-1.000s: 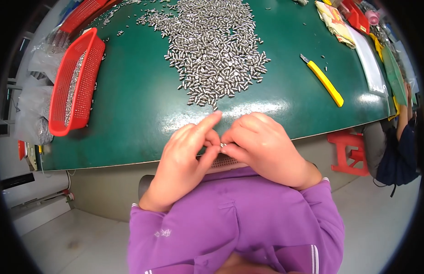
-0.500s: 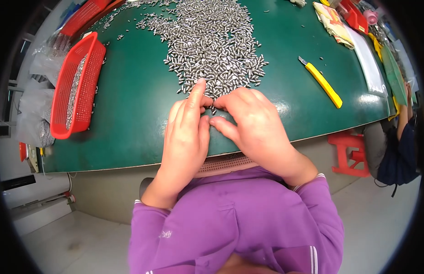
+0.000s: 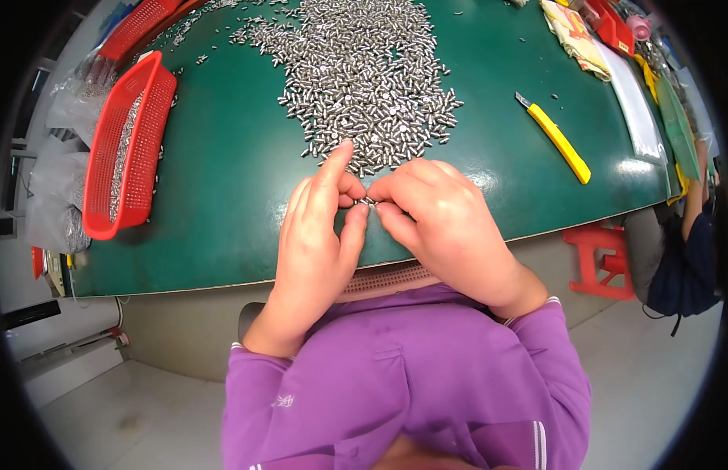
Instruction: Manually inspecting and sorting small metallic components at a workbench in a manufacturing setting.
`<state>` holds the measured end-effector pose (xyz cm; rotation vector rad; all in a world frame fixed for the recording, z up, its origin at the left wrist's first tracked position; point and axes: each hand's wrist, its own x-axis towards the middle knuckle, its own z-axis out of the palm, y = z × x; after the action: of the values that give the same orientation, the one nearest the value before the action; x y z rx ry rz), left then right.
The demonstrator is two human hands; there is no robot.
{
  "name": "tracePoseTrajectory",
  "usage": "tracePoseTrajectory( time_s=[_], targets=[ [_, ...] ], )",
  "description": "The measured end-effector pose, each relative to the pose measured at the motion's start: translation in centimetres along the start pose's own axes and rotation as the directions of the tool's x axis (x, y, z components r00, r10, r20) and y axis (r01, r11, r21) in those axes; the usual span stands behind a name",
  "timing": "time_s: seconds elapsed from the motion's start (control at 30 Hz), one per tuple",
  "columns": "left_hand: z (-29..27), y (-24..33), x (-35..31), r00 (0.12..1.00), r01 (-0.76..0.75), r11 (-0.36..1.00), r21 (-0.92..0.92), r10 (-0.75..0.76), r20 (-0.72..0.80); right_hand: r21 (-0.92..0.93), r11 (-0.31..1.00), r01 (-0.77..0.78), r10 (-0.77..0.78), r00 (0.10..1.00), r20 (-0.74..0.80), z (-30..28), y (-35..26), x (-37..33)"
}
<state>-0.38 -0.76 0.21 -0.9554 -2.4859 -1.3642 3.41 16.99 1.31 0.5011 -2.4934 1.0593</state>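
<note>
Some metal bits (image 3: 367, 201) sit between the fingertips of the left hand (image 3: 311, 231) and the right hand (image 3: 450, 213), near the front edge of the table (image 3: 223, 176). Each hand has thumb and finger curled close; I can't tell which one pinches the bits. One big pile (image 3: 372, 86) lies just past both hands.

Small silvery metal pieces (image 3: 368, 201) between the bare left hand (image 3: 309, 235) and bare right hand (image 3: 452, 223) are partly covered, their count indistinct. The upper edge crops the far silvery metal heap (image 3: 364, 86); purple clothing (image 3: 403, 352) partly hides a pink perforated object (image 3: 387, 279).
</note>
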Motion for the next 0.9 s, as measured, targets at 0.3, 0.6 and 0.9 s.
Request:
tracePoseTrajectory(
  time_s=[0.3,0.6,0.9],
  targets=[
    [-0.17,0.04,0.00,1.000,0.022,1.000,-0.007,-0.022,0.017,-0.016,0.999,0.027,-0.027,1.000,0.013,-0.58,-0.10,0.06],
    [0.02,-0.07,-0.17,1.000,0.015,0.999,0.048,-0.015,-0.004,0.051,0.999,-0.007,0.006,1.000,0.016,-0.08,0.05,0.01],
    [-0.44,-0.09,-0.45,1.000,0.015,1.000,0.011,-0.015,0.027,0.090,0.993,-0.081,0.079,0.996,0.034,-0.45,-0.02,0.02]
  ],
)
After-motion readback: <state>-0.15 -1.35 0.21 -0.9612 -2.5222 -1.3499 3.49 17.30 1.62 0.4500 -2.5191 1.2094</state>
